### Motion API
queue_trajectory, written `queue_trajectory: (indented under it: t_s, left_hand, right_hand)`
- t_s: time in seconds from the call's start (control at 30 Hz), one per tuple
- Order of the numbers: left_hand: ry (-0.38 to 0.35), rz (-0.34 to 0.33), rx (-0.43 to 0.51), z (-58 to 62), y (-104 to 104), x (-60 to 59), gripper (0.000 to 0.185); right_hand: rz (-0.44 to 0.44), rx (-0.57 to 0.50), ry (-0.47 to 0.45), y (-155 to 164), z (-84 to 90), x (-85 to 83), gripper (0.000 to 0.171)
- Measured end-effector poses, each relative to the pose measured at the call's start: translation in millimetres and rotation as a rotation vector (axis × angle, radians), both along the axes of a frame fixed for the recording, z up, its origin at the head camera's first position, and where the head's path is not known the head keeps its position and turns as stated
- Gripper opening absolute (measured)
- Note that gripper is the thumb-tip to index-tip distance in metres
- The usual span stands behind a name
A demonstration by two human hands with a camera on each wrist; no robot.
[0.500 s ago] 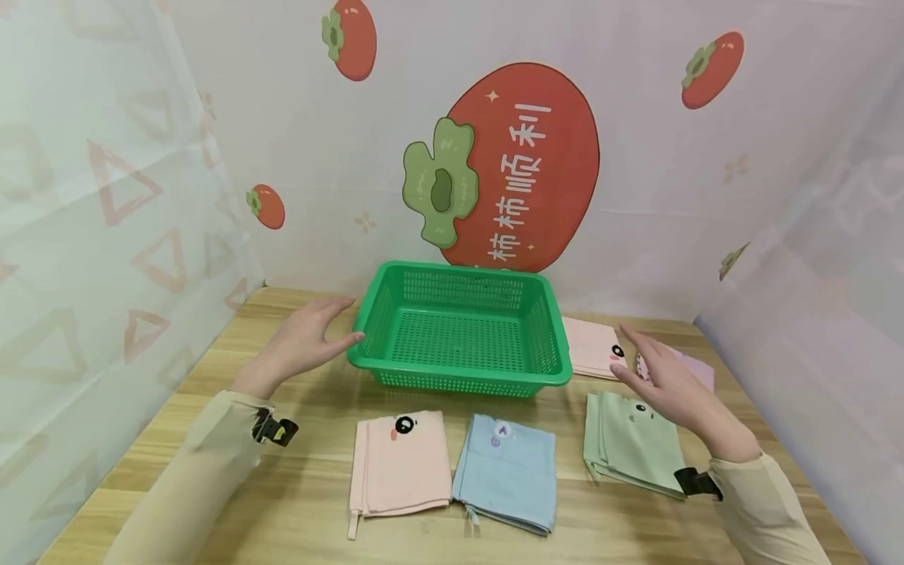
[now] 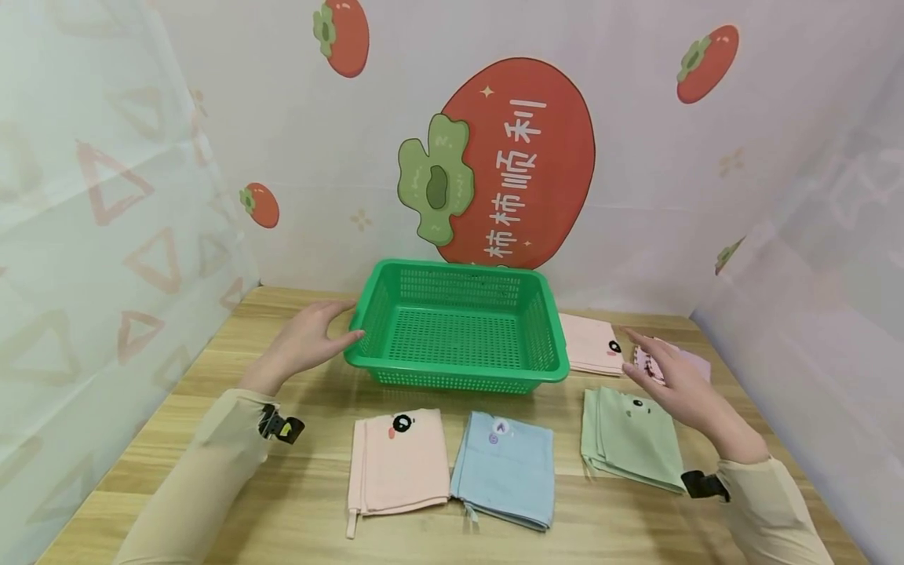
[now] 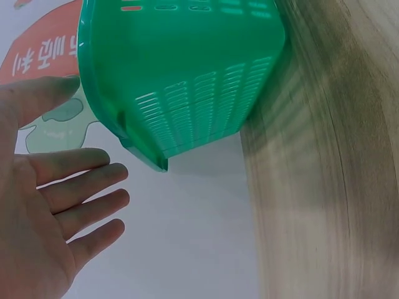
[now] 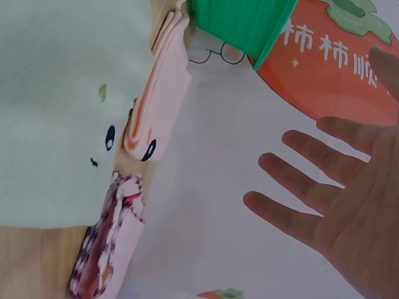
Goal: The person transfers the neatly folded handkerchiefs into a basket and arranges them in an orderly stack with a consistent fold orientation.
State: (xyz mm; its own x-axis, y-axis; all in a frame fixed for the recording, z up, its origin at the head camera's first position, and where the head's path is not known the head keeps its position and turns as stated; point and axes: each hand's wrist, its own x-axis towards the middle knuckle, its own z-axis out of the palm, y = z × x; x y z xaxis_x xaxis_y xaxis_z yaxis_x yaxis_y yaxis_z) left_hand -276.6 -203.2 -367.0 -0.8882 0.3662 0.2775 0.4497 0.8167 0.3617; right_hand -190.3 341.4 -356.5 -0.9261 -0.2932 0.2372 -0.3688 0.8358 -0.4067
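Note:
A green plastic basket [image 2: 459,377] with slotted sides stands on the wooden table, and nothing lies in it. My left hand [image 2: 300,345] hovers beside its left rim, fingers straight and spread; the left wrist view shows a small gap between thumb and basket [image 3: 187,81]. My right hand [image 2: 681,388] is held above the folded green cloth [image 2: 628,439] and in front of the purple cloth [image 2: 695,365], with its fingers extended and nothing in it. A folded pink cloth [image 2: 399,467] and a blue cloth [image 2: 504,471] lie in front of the basket.
Another pink cloth [image 2: 589,345] lies right of the basket, partly behind its rim. The wooden table [image 2: 304,494] ends at a fabric backdrop [image 2: 318,235] printed with persimmons, and pale side walls [image 2: 833,298] rise at left and right.
My right hand has shifted slightly to the right, away from the far pink cloth. The left hand stays almost where it was; the whole view has tilted a little.

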Motion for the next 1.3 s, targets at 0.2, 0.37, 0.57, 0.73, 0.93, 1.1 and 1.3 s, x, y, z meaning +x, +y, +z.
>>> queue_trajectory:
  t_s: [0.2, 0.37, 0.57, 0.73, 0.93, 1.1, 1.3]
  left_hand:
    - [0.0, -0.006, 0.006, -3.4, 0.4, -4.5, 0.065]
    - [-0.008, -0.006, 0.016, -4.5, 0.6, -7.0, 0.063]
    - [-0.026, -0.011, 0.027, -6.8, 1.6, -9.7, 0.062]
    - [-0.042, -0.011, 0.032, -8.9, 2.0, -11.6, 0.063]
    - [-0.054, -0.009, 0.044, -10.0, 2.4, -12.3, 0.063]
    - [-0.066, -0.006, 0.057, -11.4, 1.6, -12.8, 0.064]
    - [-0.073, -0.005, 0.065, -11.8, 0.0, -12.3, 0.065]
  right_hand:
    - [-0.012, 0.008, 0.071, 10.8, -5.7, -1.0, 0.055]
    - [-0.013, 0.002, 0.124, 16.4, -8.3, -1.0, 0.051]
    - [-0.038, -0.029, 0.106, 24.4, -11.4, -0.7, 0.048]
    - [-0.065, -0.035, 0.086, 30.4, -13.3, -1.7, 0.048]
    - [-0.071, -0.039, 0.078, 37.0, -15.5, -4.5, 0.047]
    - [-0.076, -0.042, 0.075, 45.3, -19.3, -8.0, 0.047]
    - [-0.092, -0.062, 0.049, 53.5, -24.1, -11.7, 0.048]
